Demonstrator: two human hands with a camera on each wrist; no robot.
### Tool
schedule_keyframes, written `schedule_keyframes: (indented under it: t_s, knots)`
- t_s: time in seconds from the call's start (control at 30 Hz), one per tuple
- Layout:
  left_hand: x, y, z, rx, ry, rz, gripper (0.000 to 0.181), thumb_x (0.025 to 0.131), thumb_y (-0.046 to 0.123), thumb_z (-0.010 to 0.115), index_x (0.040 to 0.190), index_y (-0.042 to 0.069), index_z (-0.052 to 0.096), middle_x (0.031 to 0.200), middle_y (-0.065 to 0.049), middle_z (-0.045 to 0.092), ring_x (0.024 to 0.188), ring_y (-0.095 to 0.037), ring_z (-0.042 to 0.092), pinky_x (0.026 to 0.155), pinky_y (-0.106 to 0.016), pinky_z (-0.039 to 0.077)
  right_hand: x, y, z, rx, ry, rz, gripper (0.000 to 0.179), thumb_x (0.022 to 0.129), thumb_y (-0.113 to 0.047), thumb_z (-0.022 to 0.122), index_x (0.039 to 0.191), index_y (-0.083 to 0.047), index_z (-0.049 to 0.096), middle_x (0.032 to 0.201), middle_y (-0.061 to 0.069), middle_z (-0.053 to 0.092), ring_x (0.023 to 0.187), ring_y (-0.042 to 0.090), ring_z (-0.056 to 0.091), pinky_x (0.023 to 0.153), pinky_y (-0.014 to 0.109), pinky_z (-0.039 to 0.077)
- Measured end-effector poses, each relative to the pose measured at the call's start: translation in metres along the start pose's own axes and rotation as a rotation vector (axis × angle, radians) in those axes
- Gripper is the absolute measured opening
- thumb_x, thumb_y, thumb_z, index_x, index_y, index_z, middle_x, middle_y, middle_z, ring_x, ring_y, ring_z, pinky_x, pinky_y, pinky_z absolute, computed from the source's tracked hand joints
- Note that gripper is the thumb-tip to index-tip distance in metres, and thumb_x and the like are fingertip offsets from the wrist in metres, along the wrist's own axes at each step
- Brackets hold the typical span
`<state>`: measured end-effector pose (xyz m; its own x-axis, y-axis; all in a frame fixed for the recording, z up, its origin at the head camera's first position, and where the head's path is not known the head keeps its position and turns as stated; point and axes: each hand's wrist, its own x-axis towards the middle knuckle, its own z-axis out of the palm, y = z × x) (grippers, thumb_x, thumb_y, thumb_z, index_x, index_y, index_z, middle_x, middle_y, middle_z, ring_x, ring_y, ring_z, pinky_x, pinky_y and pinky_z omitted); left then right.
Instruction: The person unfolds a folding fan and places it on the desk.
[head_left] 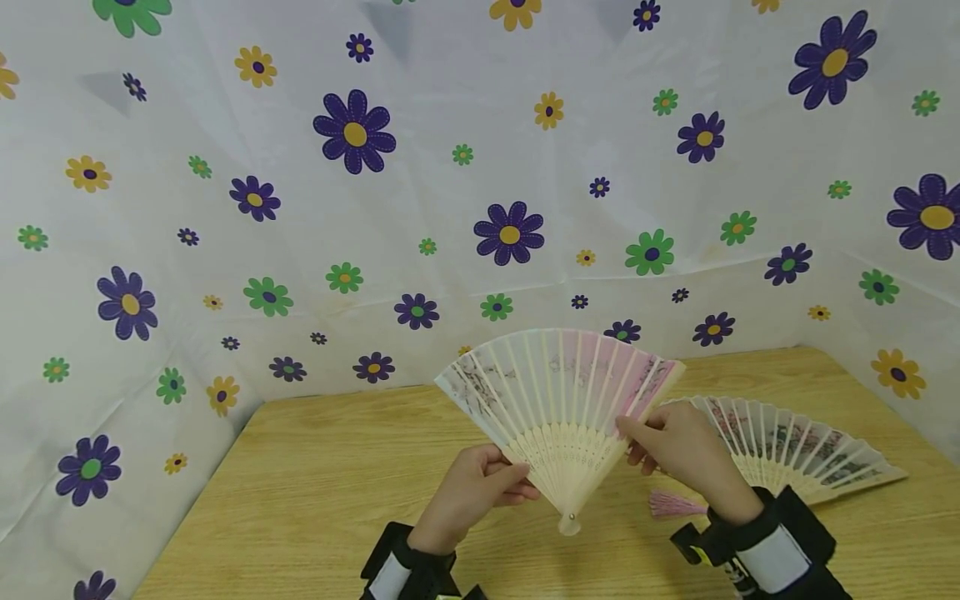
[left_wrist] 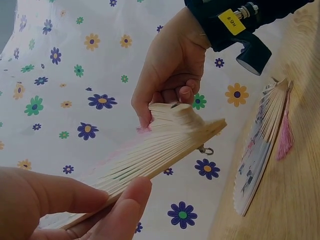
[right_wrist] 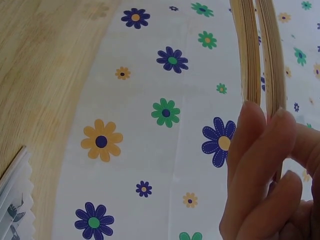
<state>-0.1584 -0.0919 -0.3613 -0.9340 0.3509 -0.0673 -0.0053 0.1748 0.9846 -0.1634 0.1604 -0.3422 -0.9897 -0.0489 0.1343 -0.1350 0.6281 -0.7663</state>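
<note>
In the head view a white-to-pink folding fan (head_left: 558,392) is spread above the table, its pale slatted ribs (head_left: 566,458) meeting at a pivot at the bottom. My left hand (head_left: 472,492) pinches its left outer rib between thumb and fingers. At the right edge, my right hand (head_left: 686,450) grips the other outer rib, thumb in front. The left wrist view shows the fan (left_wrist: 150,155) nearly edge-on, a small loop (left_wrist: 206,150) at its pivot end. Two bundles of ribs (right_wrist: 248,50) rise from the right fingers (right_wrist: 260,165) in the right wrist view.
A second spread fan (head_left: 795,442), printed with dark and pink flowers, lies on the wooden table (head_left: 322,467) behind my right wrist. Its pink tassel (head_left: 675,503) lies beside it. A white cloth (head_left: 420,192) with printed flowers hangs behind and around the table.
</note>
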Motion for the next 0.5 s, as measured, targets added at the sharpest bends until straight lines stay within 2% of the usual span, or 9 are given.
schedule_keyframes:
  t_s: [0.17,0.33,0.5]
  knots:
    - [0.0019,-0.0014,-0.0026,-0.025,-0.028,-0.018,0.02,0.097,0.005,0.057,0.104,-0.013,0.062,0.089,-0.021,0.075,0.079,-0.016,0.072,0.067,-0.017,0.059,-0.0002,0.0007,-0.0014,0.019,-0.005,0.007,0.041,0.095,-0.022,0.062,0.062,-0.001,0.072,0.056,0.008,0.069,0.047,0.014,0.06,0.045,0.026,0.045]
    - [0.0033,-0.0021,-0.0049,-0.045,-0.021,-0.035,0.026,0.098,0.005,0.055,0.115,-0.014,0.062,0.093,-0.021,0.076,0.081,-0.017,0.072,0.064,-0.014,0.058,0.0,-0.0006,-0.0041,0.015,-0.002,0.047,0.042,0.095,-0.024,0.061,0.063,0.0,0.072,0.055,0.004,0.067,0.05,0.017,0.061,0.046,0.026,0.046]
    - [0.0029,-0.0016,-0.0046,-0.051,-0.029,-0.031,0.027,0.098,0.005,0.055,0.115,-0.015,0.062,0.093,-0.02,0.076,0.08,-0.015,0.071,0.062,-0.012,0.057,0.0014,-0.0009,-0.0054,0.002,0.007,0.046,0.042,0.095,-0.024,0.06,0.061,-0.001,0.072,0.053,0.002,0.066,0.05,0.015,0.059,0.046,0.026,0.047]
